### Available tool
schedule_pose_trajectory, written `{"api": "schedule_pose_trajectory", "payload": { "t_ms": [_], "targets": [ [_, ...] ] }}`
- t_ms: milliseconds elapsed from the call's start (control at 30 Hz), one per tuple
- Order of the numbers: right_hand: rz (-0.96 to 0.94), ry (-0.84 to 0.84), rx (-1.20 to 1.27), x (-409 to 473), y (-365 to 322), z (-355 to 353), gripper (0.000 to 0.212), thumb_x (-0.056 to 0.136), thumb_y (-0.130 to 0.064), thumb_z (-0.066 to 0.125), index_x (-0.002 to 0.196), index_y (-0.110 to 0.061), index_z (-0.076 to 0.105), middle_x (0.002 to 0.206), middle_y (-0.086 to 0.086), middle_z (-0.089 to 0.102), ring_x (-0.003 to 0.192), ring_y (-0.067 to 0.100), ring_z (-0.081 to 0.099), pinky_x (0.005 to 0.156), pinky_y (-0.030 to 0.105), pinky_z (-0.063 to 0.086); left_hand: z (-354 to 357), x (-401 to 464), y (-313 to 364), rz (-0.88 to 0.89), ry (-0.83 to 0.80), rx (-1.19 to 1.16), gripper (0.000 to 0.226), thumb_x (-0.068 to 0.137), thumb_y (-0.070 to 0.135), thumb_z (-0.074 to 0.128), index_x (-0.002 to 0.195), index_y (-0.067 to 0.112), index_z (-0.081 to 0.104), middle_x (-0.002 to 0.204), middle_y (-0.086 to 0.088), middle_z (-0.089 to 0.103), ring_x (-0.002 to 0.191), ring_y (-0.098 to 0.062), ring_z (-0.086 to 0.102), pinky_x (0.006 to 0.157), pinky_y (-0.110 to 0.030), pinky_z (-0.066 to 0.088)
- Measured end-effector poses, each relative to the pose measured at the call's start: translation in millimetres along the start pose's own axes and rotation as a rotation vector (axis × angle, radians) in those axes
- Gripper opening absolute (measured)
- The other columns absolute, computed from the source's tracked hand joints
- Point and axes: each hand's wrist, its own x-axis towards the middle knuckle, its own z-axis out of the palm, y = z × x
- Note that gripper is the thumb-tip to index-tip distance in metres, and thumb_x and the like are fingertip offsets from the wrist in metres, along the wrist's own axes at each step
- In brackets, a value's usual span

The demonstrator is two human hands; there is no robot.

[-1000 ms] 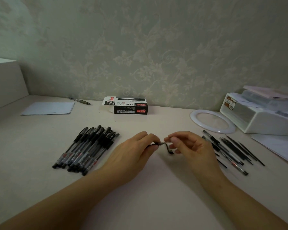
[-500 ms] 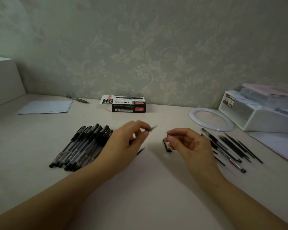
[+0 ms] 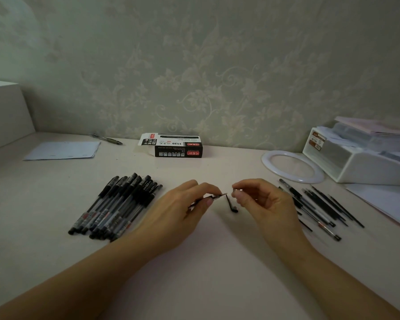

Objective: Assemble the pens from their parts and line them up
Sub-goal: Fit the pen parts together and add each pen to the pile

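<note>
While a row of finished pens (image 3: pixel 116 206) is laid left of the pen box (image 3: pixel 178 147), a pen tip (image 3: pixel 214 197) is pinched by the left hand (image 3: pixel 183 211), something tiny is pinched by the right hand (image 3: pixel 261 202), and loose parts (image 3: pixel 319 206) are left to its right.

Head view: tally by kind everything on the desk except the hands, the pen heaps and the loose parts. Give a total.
pen box: 1
white ring: 1
white organiser: 1
paper piles: 2
lone pen by the wall: 1
white block at the left edge: 1
Total: 7
</note>
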Motion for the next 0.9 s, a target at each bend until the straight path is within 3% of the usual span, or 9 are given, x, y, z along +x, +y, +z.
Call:
{"api": "schedule_pose_trajectory", "payload": {
  "t_ms": [133,300,433,633,800,900],
  "targets": [
    [-0.006,-0.114,-0.060,-1.6,2.3,2.0,0.022,0.085,-0.010,0.074,0.091,-0.032,0.075,0.088,-0.005,0.076,0.083,0.013,0.071,0.080,0.024,0.056,1.2,-1.1,0.9,0.009,-0.023,0.004,0.020,0.098,0.038,0.042,0.115,0.045,0.053,0.085,0.017,0.048,0.072,-0.001,0.050,0.060,-0.019,0.036],
    [-0.001,-0.104,-0.102,-0.9,3.3,1.2,0.020,0.084,-0.013,0.075,0.089,-0.032,0.075,0.087,-0.007,0.075,0.084,0.013,0.071,0.083,0.032,0.056,0.5,-1.2,1.5,0.008,-0.023,0.032,0.019,0.099,0.039,0.041,0.114,0.045,0.051,0.087,0.016,0.048,0.074,-0.003,0.050,0.062,-0.028,0.045],
    [-0.002,-0.078,-0.072,-0.9,3.2,-0.4,0.018,0.084,-0.013,0.075,0.089,-0.031,0.075,0.084,-0.004,0.075,0.079,0.013,0.071,0.079,0.026,0.056,-0.3,-1.7,0.9,0.005,-0.023,0.042,0.020,0.099,0.039,0.040,0.115,0.045,0.051,0.087,0.017,0.048,0.074,-0.001,0.050,0.062,-0.029,0.046],
    [-0.043,-0.165,-0.105,-2.4,2.7,2.5,0.019,0.086,-0.012,0.073,0.093,-0.029,0.075,0.092,-0.007,0.076,0.089,0.010,0.072,0.082,0.018,0.053,0.6,-1.8,2.8,0.022,-0.051,0.048,0.018,0.098,0.038,0.044,0.114,0.045,0.051,0.088,0.014,0.050,0.074,-0.005,0.052,0.062,-0.034,0.047],
    [-0.057,-0.150,-0.151,-2.1,2.8,0.4,0.017,0.084,-0.013,0.075,0.092,-0.028,0.076,0.088,-0.011,0.075,0.086,0.007,0.071,0.079,0.013,0.051,-1.2,-0.5,2.8,0.047,-0.001,0.104,0.017,0.094,0.038,0.053,0.111,0.037,0.054,0.088,0.017,0.053,0.074,0.005,0.049,0.061,-0.018,0.037],
    [-0.045,-0.162,-0.172,-2.2,2.2,1.2,0.016,0.083,-0.014,0.076,0.092,-0.028,0.076,0.088,-0.011,0.075,0.085,0.006,0.071,0.078,0.013,0.051,-2.6,0.4,4.1,0.107,0.006,0.176,0.014,0.094,0.032,0.056,0.105,0.028,0.062,0.088,0.012,0.058,0.079,-0.005,0.050,0.065,-0.027,0.044]
  ]
}}
